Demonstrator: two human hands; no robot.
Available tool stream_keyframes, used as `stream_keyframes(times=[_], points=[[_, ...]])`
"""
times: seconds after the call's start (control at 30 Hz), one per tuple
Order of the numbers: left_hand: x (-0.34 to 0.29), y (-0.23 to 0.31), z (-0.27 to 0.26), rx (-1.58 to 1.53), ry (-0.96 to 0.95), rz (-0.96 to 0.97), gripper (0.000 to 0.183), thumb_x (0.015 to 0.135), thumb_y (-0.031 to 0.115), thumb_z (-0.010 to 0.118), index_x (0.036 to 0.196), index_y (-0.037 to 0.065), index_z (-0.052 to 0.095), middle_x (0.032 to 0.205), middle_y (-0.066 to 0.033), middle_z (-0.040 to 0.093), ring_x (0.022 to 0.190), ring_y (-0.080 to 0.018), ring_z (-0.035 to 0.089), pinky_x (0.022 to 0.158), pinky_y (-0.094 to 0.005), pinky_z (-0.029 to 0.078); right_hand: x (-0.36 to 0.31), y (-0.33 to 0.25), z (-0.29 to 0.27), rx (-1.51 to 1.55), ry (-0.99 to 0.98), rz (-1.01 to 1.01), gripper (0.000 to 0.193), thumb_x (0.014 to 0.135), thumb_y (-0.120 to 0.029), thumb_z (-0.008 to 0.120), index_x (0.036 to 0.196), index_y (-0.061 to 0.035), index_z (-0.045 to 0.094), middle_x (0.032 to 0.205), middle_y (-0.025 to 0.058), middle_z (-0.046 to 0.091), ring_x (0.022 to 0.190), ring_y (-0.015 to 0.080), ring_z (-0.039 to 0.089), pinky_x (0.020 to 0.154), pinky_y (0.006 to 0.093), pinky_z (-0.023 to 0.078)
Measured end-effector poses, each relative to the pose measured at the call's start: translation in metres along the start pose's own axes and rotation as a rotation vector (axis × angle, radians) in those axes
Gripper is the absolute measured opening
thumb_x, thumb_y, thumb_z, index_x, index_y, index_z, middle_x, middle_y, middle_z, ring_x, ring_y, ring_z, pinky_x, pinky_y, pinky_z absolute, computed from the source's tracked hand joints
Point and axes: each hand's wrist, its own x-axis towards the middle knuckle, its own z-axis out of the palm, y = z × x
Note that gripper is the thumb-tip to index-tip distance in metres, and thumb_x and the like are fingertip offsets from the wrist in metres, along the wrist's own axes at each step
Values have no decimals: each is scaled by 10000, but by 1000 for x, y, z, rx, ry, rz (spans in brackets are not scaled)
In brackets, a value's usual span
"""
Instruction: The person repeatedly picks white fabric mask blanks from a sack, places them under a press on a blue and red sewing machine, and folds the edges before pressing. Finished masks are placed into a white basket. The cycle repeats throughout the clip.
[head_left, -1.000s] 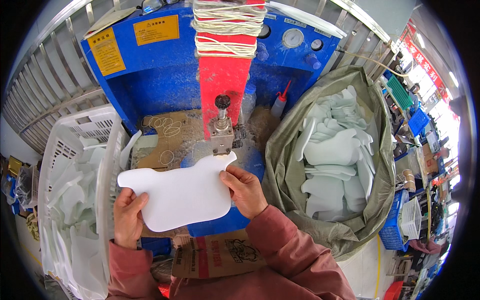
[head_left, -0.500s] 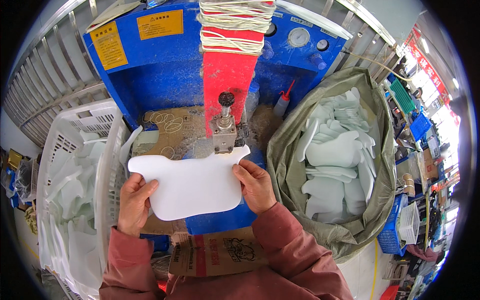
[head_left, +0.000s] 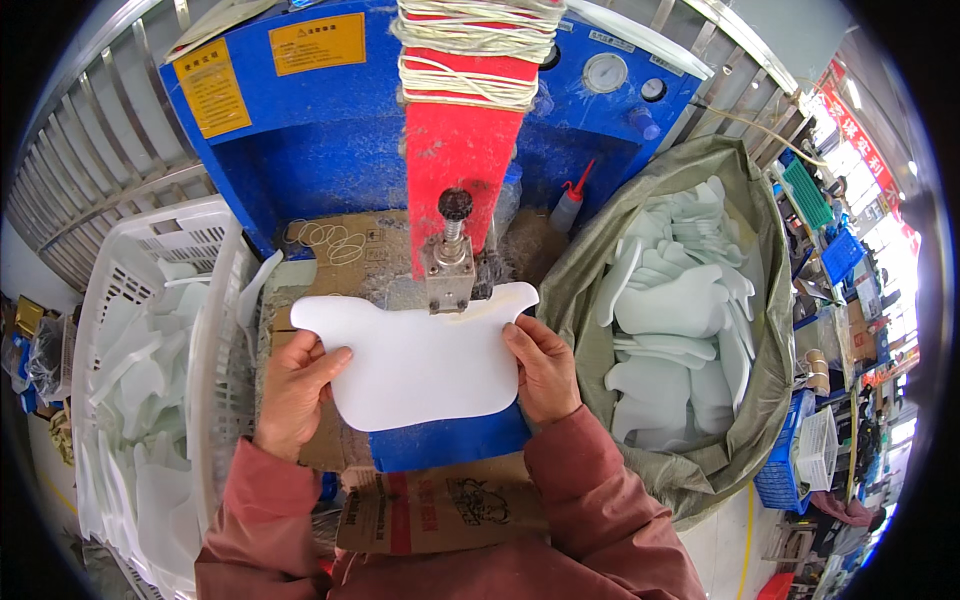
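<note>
Between both hands I hold a white curved foam sheet with a rounded horn at each upper corner. My left hand pinches its left side, thumb on top. At the right side, my right hand grips the sheet just under the right horn, thumb on top. The sheet's upper edge lies at the metal head of a blue machine with a red arm. A slightly yellowish strip shows along that edge, right of the head. The fingers beneath the sheet are hidden.
To the left stands a white plastic basket filled with similar pale pieces. A green woven sack on the right holds more of them. A red-tipped squeeze bottle stands behind. Printed cardboard lies near my body.
Both hands have shifted the foam sheet to the right under the machine head. Its right horn now reaches farther past the head.
</note>
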Motion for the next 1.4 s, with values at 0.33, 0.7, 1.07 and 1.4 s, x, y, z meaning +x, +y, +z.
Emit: stream_keyframes(times=[0.33, 0.7, 1.07, 1.4], points=[[15, -15, 21, -14, -63, -55, 213, 967, 100, 726, 1153, 17, 663, 996, -17, 720, 765, -30, 612, 594, -205, 444, -4, -17, -20, 35, 51, -61, 283, 1025, -113, 654, 1258, 46, 682, 1097, 55, 735, 936, 103, 676, 836, 244, 538], [40, -9, 5, 70, -62, 7, 324, 972, 42, 671, 1289, -6, 629, 1100, -56, 729, 912, -108, 711, 755, -273, 596, 19, -16, -11, -73, 34, -80, 253, 1019, -166, 689, 1185, 24, 704, 996, -10, 705, 856, 56, 627, 744, 219, 496], [23, -18, 11, -50, -78, -80, 289, 972, 71, 710, 1249, 17, 651, 1073, -35, 731, 839, -57, 685, 659, -212, 554, -4, -19, -13, 43, 27, -43, 265, 1023, -97, 658, 1239, 54, 686, 1067, 50, 727, 929, 105, 675, 826, 252, 546], [24, -28, 35, -4, -161, -110, 287, 975, 79, 697, 1246, 6, 636, 1063, -39, 724, 841, -61, 671, 662, -208, 529, -24, -30, -42, 34, 72, -85, 235, 1033, -88, 638, 1210, 57, 686, 1096, 78, 734, 973, 126, 694, 844, 262, 561]])
